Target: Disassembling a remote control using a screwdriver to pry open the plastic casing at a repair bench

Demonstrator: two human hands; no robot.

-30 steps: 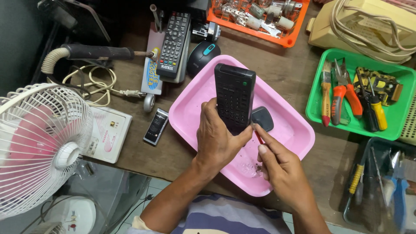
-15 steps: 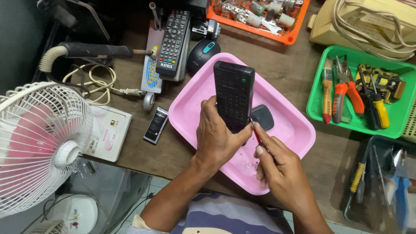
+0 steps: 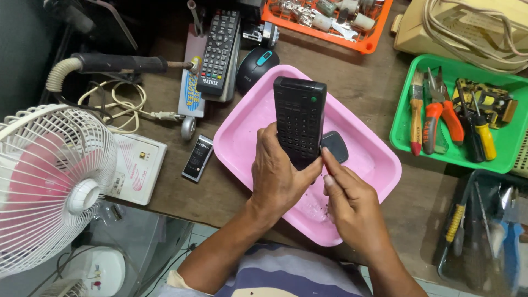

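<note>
Left hand: closed around the lower end of a long black plastic remote control, fingers wrapped behind it, thumb side at its right edge.
Right hand: closed in a pinch, fingertips pressed against the lower right edge of the remote control; what sits between the fingertips cannot be told.
Remote control position: held nearly upright, button face towards the camera, above the shallow pink plastic tray.
Tray contents: one small dark rounded plastic piece lies just right of the remote control (touching or apart cannot be told).
Work surface: brown wooden bench.
Left of tray: small flat black battery, white box-shaped device, white and pink table fan.
Behind tray: second black remote control, dark computer mouse, orange plastic basket of small parts.
Right of tray: green plastic tray with pliers and screwdrivers.
</note>
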